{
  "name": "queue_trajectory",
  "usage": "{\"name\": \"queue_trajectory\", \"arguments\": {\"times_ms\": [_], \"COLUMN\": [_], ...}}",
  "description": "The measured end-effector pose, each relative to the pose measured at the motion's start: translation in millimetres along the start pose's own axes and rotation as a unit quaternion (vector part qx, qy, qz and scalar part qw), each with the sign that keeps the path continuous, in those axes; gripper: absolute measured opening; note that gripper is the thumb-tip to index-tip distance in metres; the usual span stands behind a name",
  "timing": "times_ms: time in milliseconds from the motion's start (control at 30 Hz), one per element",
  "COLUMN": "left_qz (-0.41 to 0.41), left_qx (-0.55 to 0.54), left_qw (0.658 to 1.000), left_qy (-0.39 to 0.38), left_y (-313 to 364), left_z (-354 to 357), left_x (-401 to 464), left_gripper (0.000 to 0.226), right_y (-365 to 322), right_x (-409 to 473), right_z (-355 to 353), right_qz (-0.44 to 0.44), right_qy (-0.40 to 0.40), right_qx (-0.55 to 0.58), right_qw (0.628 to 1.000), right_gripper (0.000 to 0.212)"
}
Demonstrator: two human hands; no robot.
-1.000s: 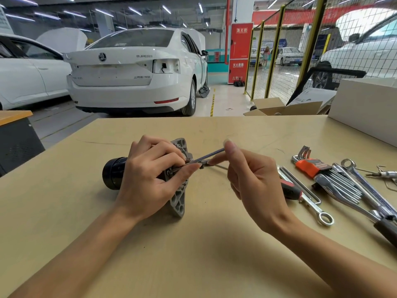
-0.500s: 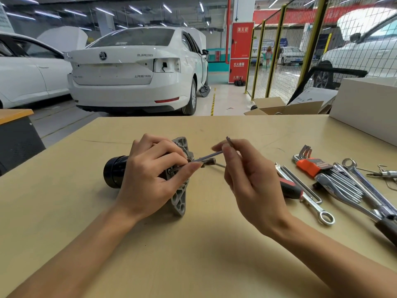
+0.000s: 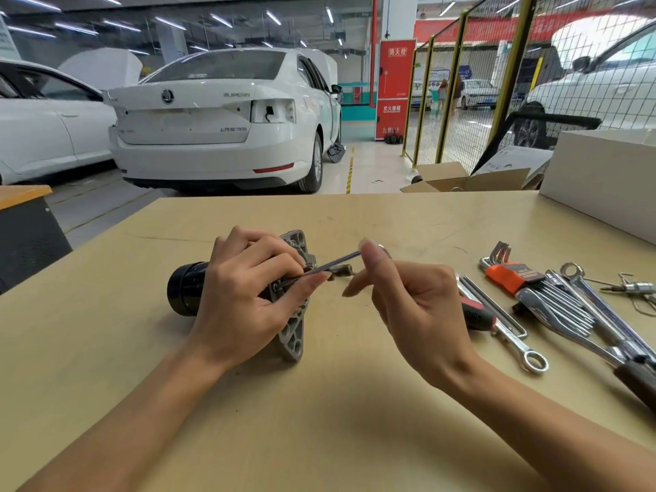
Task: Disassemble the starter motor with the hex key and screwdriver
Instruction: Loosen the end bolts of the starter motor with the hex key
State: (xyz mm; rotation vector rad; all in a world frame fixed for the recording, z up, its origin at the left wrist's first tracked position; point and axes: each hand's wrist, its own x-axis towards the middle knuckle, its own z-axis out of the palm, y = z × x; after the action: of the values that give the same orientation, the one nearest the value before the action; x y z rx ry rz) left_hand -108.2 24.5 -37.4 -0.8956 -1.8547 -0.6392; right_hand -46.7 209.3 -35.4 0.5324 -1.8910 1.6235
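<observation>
**Hex key in flange bolt, R hand on far end**

Starter motor (image 3: 193, 291) lies on its side on workbench (image 3: 408, 225), black can to left, flange facing right. L hand (image 3: 245, 300) clenched over housing. Hex key (image 3: 328, 266) runs right & up from bolt; R hand (image 3: 411, 303) pinches its far end, nearer for turning.

left hand (image 3: 245, 296) covers the middle of the starter motor (image 3: 186, 294), hiding where the hex key (image 3: 333, 263) tip seats. right of the motor, right hand (image 3: 419, 307) hides the screwdriver (image 3: 475, 314) shaft; a dark tool handle (image 3: 635, 381) is cut by the frame edge.
</observation>
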Motion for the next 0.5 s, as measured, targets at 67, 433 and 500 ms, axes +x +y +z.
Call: {"name": "queue_trajectory", "arguments": {"times_ms": [67, 433, 500], "left_qz": [-0.002, 0.000, -0.002], "left_qx": [0.000, -0.015, -0.019], "left_qw": [1.000, 1.000, 1.000], "left_qy": [-0.001, -0.014, -0.014], "left_y": [-0.1, -0.8, 0.1], "left_z": [-0.1, -1.9, -2.3], "left_x": [-0.1, -0.1, 0.2], "left_gripper": [0.038, 0.040, 0.038], "right_y": [-0.8, 0.5, 0.2], "right_x": [0.2, 0.4, 0.5], "right_z": [0.3, -0.6, -0.1], "right_qz": [0.023, 0.022, 0.013], "right_qy": [0.001, -0.011, -0.007], "right_qx": [-0.009, -0.001, -0.015], "right_qw": [1.000, 1.000, 1.000], "right_gripper": [0.050, 0.040, 0.040]}}
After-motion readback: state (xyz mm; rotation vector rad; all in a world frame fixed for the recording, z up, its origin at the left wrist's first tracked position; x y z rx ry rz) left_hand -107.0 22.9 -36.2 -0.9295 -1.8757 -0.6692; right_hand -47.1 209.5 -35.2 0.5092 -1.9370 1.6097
